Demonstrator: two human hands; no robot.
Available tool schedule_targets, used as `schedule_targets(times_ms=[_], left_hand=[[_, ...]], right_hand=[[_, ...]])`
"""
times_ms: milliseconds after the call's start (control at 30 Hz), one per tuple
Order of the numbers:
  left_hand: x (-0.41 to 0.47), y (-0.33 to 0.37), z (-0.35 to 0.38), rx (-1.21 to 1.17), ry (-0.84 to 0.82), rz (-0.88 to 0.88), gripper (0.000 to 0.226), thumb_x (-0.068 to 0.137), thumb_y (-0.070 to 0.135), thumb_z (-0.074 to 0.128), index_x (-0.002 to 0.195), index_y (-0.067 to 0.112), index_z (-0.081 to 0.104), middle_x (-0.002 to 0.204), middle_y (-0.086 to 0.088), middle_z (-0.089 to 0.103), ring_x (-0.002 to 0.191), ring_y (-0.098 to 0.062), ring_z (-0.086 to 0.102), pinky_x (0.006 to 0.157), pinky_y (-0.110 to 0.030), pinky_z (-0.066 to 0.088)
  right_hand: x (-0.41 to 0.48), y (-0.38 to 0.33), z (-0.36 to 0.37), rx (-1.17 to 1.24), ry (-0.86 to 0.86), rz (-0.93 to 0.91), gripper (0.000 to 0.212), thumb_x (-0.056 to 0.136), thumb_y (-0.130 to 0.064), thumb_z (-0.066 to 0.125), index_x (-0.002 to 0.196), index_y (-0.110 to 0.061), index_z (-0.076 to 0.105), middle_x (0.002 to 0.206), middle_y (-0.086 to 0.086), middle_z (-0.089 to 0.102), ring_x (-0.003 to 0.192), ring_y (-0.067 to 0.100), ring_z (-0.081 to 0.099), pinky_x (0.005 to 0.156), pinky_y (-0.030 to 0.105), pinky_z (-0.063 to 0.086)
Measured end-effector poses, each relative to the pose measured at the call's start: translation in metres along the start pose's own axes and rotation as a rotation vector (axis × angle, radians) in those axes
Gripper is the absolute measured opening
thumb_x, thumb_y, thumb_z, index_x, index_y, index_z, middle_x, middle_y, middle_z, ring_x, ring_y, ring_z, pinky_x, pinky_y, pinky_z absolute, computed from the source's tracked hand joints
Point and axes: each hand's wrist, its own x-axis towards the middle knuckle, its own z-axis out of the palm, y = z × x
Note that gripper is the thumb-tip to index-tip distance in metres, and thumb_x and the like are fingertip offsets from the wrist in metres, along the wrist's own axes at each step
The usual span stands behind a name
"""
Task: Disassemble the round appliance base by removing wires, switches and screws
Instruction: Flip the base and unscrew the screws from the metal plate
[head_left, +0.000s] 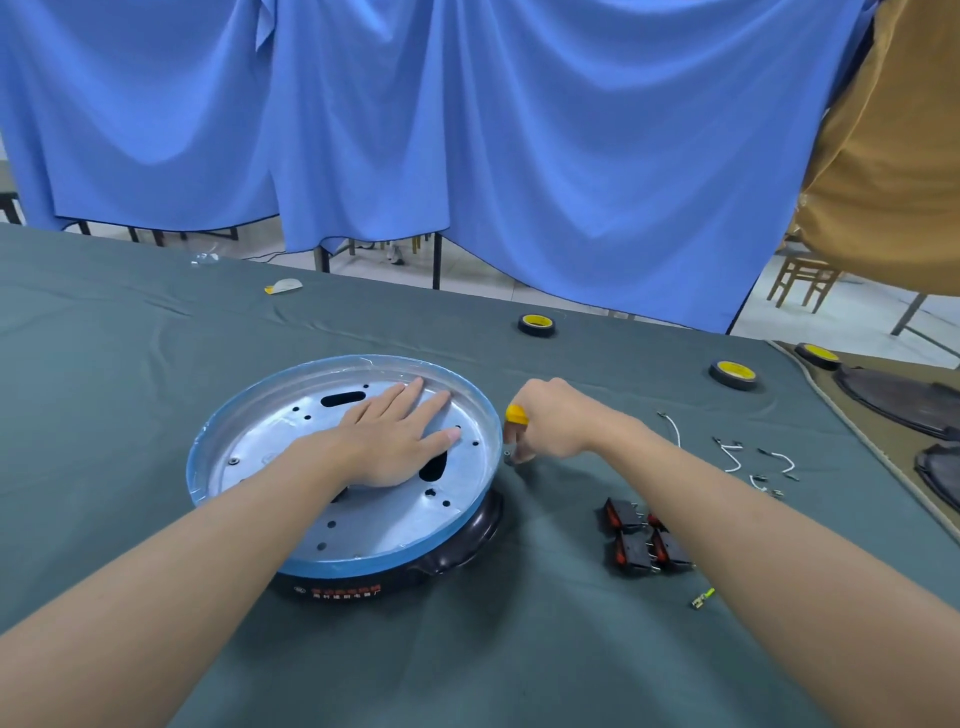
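Note:
The round appliance base (249, 415) lies on the grey-green cloth, a silver metal plate with holes inside a blue-rimmed edge, black housing underneath. My left hand (395, 436) rests flat on the plate with fingers straight. My right hand (550, 421) is curled around a yellow-handled screwdriver (516, 414), just right of the base rim, and its fingertips reach down to a small dark screw (508, 457) on the cloth. Three black switches (641, 540) with red rockers lie to the right. Loose white wires (748, 457) lie farther right.
Three rolls of black tape with yellow cores (536, 325) (733, 373) (818, 356) sit at the back right. A small green-yellow connector (702, 598) lies near my right forearm. Dark curved parts (904, 400) lie at the right edge. Blue curtains hang behind the table.

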Motion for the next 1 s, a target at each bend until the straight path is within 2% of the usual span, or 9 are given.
schedule_targets(times_ms=[67, 133, 300, 400, 467, 600, 767, 933, 1000], left_hand=[[0.000, -0.001, 0.000, -0.002, 0.002, 0.000, 0.065, 0.098, 0.065, 0.014, 0.154, 0.041, -0.009, 0.164, 0.008, -0.020, 0.151, -0.012, -0.016, 0.120, -0.040, -0.004], [0.001, -0.001, 0.001, 0.002, 0.001, 0.000, 0.065, 0.098, 0.065, 0.014, 0.154, 0.042, -0.009, 0.164, 0.008, -0.019, 0.151, -0.012, -0.016, 0.121, -0.040, -0.004], [-0.001, 0.001, 0.001, 0.002, 0.006, -0.001, 0.065, 0.098, 0.065, 0.013, 0.154, 0.042, -0.009, 0.164, 0.008, -0.019, 0.151, -0.012, -0.015, 0.121, -0.040, -0.004], [-0.002, 0.001, 0.001, -0.003, 0.010, -0.004, 0.064, 0.099, 0.064, 0.014, 0.155, 0.041, -0.007, 0.164, 0.008, -0.018, 0.151, -0.011, -0.015, 0.120, -0.039, -0.004], [-0.002, 0.001, 0.001, -0.012, 0.008, -0.008, 0.063, 0.099, 0.064, 0.014, 0.155, 0.042, -0.006, 0.164, 0.009, -0.018, 0.150, -0.010, -0.015, 0.120, -0.038, -0.005], [-0.003, 0.001, 0.000, -0.016, -0.002, -0.006, 0.063, 0.099, 0.064, 0.014, 0.155, 0.042, -0.007, 0.164, 0.009, -0.019, 0.150, -0.010, -0.016, 0.120, -0.039, -0.005], [-0.003, 0.002, 0.000, -0.009, -0.002, -0.004, 0.064, 0.099, 0.064, 0.013, 0.154, 0.041, -0.009, 0.164, 0.008, -0.020, 0.150, -0.012, -0.016, 0.120, -0.039, -0.005], [-0.004, 0.002, 0.000, -0.011, -0.006, -0.008, 0.064, 0.099, 0.064, 0.013, 0.154, 0.042, -0.009, 0.164, 0.008, -0.020, 0.150, -0.012, -0.016, 0.119, -0.039, -0.006], [-0.004, 0.003, 0.000, -0.012, -0.008, -0.007, 0.064, 0.099, 0.064, 0.013, 0.154, 0.041, -0.010, 0.163, 0.007, -0.020, 0.150, -0.012, -0.016, 0.119, -0.039, -0.006]], right_hand=[[0.001, -0.003, -0.002, 0.026, 0.011, -0.029, 0.031, 0.075, -0.017, 0.080, 0.057, -0.030, 0.058, 0.059, -0.014, 0.061, 0.062, 0.011, 0.053, 0.055, 0.023, 0.042], [0.002, -0.007, 0.001, 0.034, 0.002, -0.033, 0.038, 0.076, -0.019, 0.079, 0.049, -0.029, 0.054, 0.047, -0.014, 0.052, 0.055, 0.011, 0.046, 0.051, 0.024, 0.037], [0.010, -0.005, 0.010, 0.007, 0.030, 0.022, 0.029, 0.076, -0.012, 0.070, 0.053, -0.015, 0.052, 0.058, 0.007, 0.050, 0.061, 0.026, 0.046, 0.053, 0.029, 0.040], [0.016, 0.002, 0.005, -0.004, 0.138, 0.095, 0.009, 0.078, -0.013, 0.062, 0.073, -0.007, 0.057, 0.077, 0.013, 0.052, 0.074, 0.034, 0.053, 0.058, 0.031, 0.041], [0.020, 0.005, 0.004, -0.023, 0.211, 0.144, 0.004, 0.078, -0.011, 0.058, 0.078, -0.008, 0.056, 0.080, 0.011, 0.050, 0.076, 0.036, 0.054, 0.055, 0.029, 0.038], [0.024, 0.007, 0.014, -0.146, 0.253, 0.155, 0.021, 0.083, -0.010, 0.054, 0.070, -0.014, 0.037, 0.073, 0.005, 0.035, 0.075, 0.035, 0.046, 0.059, 0.033, 0.034], [0.024, 0.006, 0.024, -0.231, 0.267, 0.138, 0.012, 0.084, -0.007, 0.053, 0.082, -0.012, 0.042, 0.073, 0.005, 0.035, 0.074, 0.035, 0.044, 0.064, 0.035, 0.036], [0.018, 0.008, 0.022, -0.182, 0.195, 0.139, 0.023, 0.083, -0.013, 0.053, 0.069, -0.017, 0.036, 0.073, 0.003, 0.036, 0.075, 0.035, 0.046, 0.062, 0.034, 0.035], [0.015, 0.009, 0.020, -0.155, 0.200, 0.161, 0.020, 0.081, -0.013, 0.053, 0.068, -0.017, 0.038, 0.073, 0.004, 0.039, 0.075, 0.036, 0.047, 0.062, 0.033, 0.036]])
